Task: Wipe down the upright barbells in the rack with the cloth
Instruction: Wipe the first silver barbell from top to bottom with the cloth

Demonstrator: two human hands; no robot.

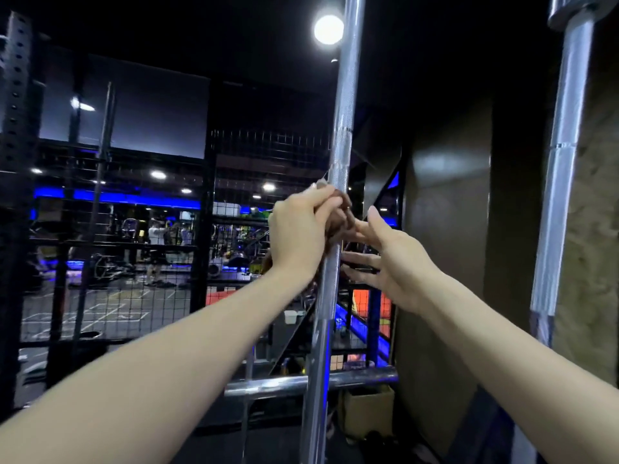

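Note:
A silver upright barbell [345, 122] runs from top to bottom through the middle of the view. My left hand [298, 236] grips a brown cloth [336, 222] bunched against the bar at chest height. My right hand [388, 259] is just right of the bar, fingers spread and straight, their tips reaching behind the shaft near the cloth. A second upright barbell [562, 162] stands at the far right, its collar near the top edge.
A horizontal chrome rail [301, 385] crosses behind the bar low down. Black wire mesh fencing [140, 289] is on the left, with a perforated rack post [13, 105] at the far left. A dark wall panel [449, 229] and a cardboard box [368, 410] sit to the right.

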